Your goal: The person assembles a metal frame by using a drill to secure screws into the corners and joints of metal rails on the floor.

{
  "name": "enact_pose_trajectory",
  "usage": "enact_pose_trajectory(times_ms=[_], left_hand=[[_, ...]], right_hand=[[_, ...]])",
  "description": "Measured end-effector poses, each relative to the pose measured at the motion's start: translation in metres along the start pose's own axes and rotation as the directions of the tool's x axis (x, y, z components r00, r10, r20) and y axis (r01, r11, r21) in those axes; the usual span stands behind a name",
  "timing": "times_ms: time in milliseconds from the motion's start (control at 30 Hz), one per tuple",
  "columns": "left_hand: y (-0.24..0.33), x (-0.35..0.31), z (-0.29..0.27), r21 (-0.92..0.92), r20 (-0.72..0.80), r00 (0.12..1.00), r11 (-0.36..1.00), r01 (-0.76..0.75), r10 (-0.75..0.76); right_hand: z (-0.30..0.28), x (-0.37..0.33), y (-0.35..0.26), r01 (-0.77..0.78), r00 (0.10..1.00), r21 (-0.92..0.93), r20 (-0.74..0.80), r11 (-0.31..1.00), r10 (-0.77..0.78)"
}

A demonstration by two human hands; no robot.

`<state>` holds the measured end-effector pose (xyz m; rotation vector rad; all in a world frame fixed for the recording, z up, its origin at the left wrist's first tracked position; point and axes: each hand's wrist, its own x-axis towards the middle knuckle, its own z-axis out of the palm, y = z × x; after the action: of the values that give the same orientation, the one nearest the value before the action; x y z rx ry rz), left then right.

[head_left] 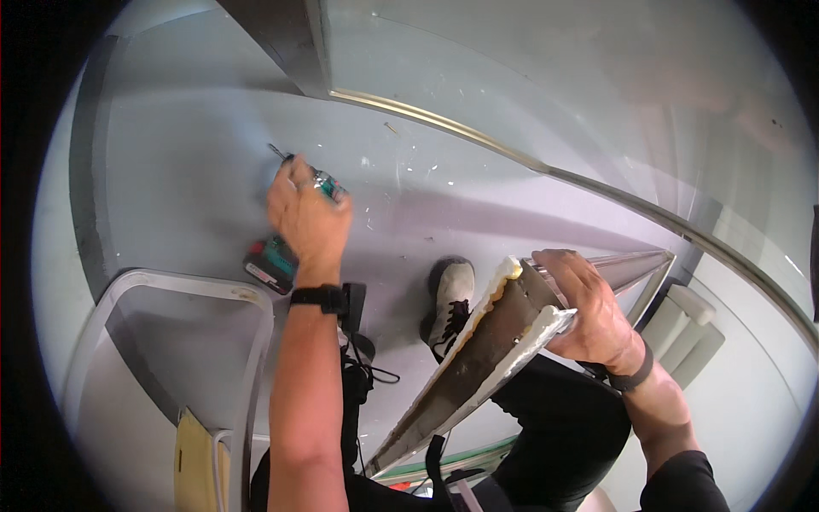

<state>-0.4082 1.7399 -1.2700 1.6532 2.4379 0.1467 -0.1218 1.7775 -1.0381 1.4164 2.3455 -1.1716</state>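
My left hand (309, 218) is wrapped around a cordless drill (328, 185) with a green body and a dark battery at its base. Its thin bit points away toward the far left, held above the grey floor; the hand is slightly blurred. At the right, my right hand (584, 307) grips the upper end of a long metal channel (478, 363). The channel has rough whitish, partly yellow material along both edges. It slants down toward the lower middle, in front of my leg. Some of my right fingers are hidden behind it.
A glossy panel with a gold-coloured edge strip (461, 130) crosses the upper right. A pale, rounded frame (192, 286) stands at the lower left, with a yellowish board (194, 465) beside it. My shoe (454, 294) is on the speckled floor; a small screw-like piece (391, 128) lies farther off.
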Motion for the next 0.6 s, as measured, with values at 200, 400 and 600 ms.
enact_pose_trajectory(times_ms=[200,400,600], left_hand=[[0.031,0.065,0.067,-0.032,0.122,0.843,0.851,-0.524,0.524],[0.055,0.084,0.094,0.103,0.156,0.742,0.736,-0.669,0.652],[0.060,0.079,0.110,0.093,0.267,0.797,0.809,-0.580,0.541]], right_hand=[[-0.003,-0.003,-0.015,-0.013,0.999,0.001,0.050,1.000,0.013],[-0.011,-0.010,-0.012,-0.043,0.995,0.001,0.095,0.999,0.043],[-0.007,-0.015,-0.010,-0.102,0.984,0.016,0.148,0.995,0.099]])
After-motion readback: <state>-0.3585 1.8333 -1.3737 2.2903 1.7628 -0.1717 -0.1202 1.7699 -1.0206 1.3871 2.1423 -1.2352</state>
